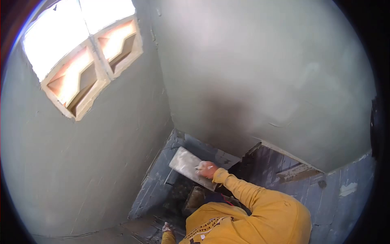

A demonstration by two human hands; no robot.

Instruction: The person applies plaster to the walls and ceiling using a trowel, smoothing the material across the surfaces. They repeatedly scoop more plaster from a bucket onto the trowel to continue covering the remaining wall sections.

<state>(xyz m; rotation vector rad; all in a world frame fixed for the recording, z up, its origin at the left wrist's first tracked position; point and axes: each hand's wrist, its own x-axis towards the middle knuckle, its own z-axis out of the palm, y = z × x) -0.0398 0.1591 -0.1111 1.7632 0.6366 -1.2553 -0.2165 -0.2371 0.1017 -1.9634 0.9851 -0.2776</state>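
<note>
Your sleeve: the yellow sleeve fills the low centre, nearest to you, with the arm stretched up and left from it.
Your left hand: the left hand sits at the bottom edge beside the yellow shirt, low against the dark floor debris; too small and dim to tell whether its fingers are spread or closed.
Your right hand: the right hand is wrapped shut around the handle of the trowel, knuckles toward you.
Trowel position: its flat grey blade lies tilted against the lower wall, in the corner where the 2 walls meet, just under the edge of the fresh plaster.
Edges: the plaster's lower edge runs ragged and slanting down to the right, just above the blade; the corner seam stands just left of the blade.
Room to move: you have open dark-tiled wall to the right of the blade; to the left the side wall is near.
Surface: smooth grey plaster wall ahead, darker and damp-looking just above the trowel; the left wall is grey too, with faint scratches.
Farthest: the vent blocks sit high on the left wall, bright daylight behind them.
Counts: 1 trowel, 2 hands, 2 plastered walls, 2 patterned vent blocks under a bright opening.
</note>
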